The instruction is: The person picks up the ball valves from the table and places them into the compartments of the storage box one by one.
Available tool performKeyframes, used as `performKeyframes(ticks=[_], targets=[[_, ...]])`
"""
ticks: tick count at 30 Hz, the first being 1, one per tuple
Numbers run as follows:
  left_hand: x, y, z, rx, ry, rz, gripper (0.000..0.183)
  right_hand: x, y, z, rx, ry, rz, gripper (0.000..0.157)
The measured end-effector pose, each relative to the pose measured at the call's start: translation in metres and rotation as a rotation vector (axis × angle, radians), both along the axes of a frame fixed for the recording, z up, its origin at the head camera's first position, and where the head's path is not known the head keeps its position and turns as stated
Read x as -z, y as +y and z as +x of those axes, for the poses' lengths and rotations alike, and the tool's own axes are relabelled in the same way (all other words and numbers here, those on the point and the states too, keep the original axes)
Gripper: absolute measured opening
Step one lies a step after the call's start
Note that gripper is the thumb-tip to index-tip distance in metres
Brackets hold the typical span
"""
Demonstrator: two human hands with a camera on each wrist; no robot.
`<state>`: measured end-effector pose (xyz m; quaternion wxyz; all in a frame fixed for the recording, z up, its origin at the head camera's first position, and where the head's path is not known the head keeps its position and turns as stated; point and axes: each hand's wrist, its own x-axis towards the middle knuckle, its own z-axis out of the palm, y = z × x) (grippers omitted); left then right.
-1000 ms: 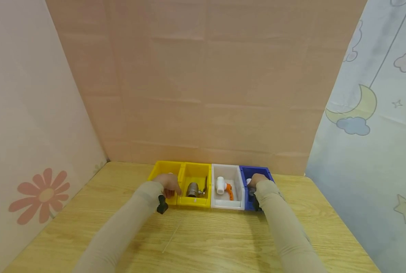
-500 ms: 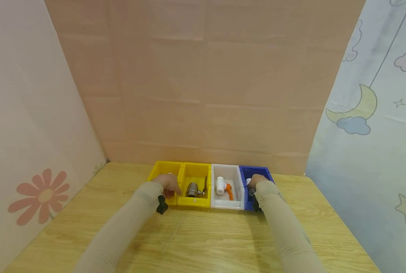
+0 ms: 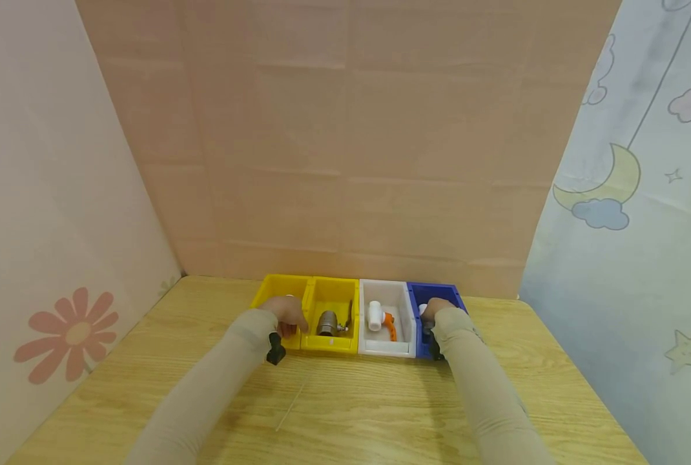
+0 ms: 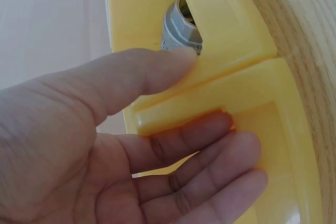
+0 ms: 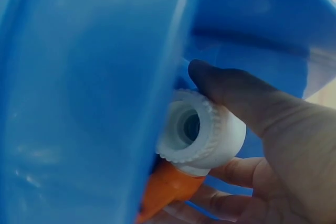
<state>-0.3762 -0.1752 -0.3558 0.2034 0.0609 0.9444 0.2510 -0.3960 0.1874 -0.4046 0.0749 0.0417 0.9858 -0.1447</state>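
My left hand (image 3: 287,311) reaches into the leftmost yellow bin (image 3: 281,279). The left wrist view shows its thumb over the divider and its fingers loosely bent, with nothing between them. In the neighbouring yellow bin (image 3: 330,347) lies a metal ball valve (image 3: 327,323), partly visible beyond the left thumb. My right hand (image 3: 437,305) is inside the blue bin (image 3: 433,285). There it holds a white plastic ball valve (image 5: 223,137) with an orange handle (image 5: 170,184), thumb against the ribbed collar and fingers beneath; the bin wall hides part of the handle.
A white bin (image 3: 387,349) between the yellow and blue ones contains another white valve (image 3: 374,316) with an orange handle. All the bins stand in a row along the back of the wooden table (image 3: 357,407). A brown paper sheet (image 3: 345,161) rises close behind them.
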Motion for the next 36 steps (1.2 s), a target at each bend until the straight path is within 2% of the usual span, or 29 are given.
performKeyframes(ticks=[16,22,28,31,36], targets=[[0.002,0.0,-0.003,0.013,-0.001,-0.012,0.02,-0.011,-0.005,0.011,-0.035,-0.026,0.012,0.022],[0.002,0.0,-0.003,0.01,-0.003,-0.017,0.02,-0.013,-0.001,0.009,-0.068,-0.015,0.033,0.027],[0.003,0.001,-0.004,-0.002,-0.015,-0.003,0.02,-0.02,0.003,0.005,-0.077,-0.053,0.05,0.031],[0.004,0.0,-0.004,0.0,-0.009,-0.008,0.019,-0.026,0.004,0.006,-0.061,-0.081,0.042,0.036],[0.004,0.0,-0.004,0.018,-0.005,-0.028,0.017,-0.035,0.007,0.006,0.032,-0.112,-0.028,0.053]])
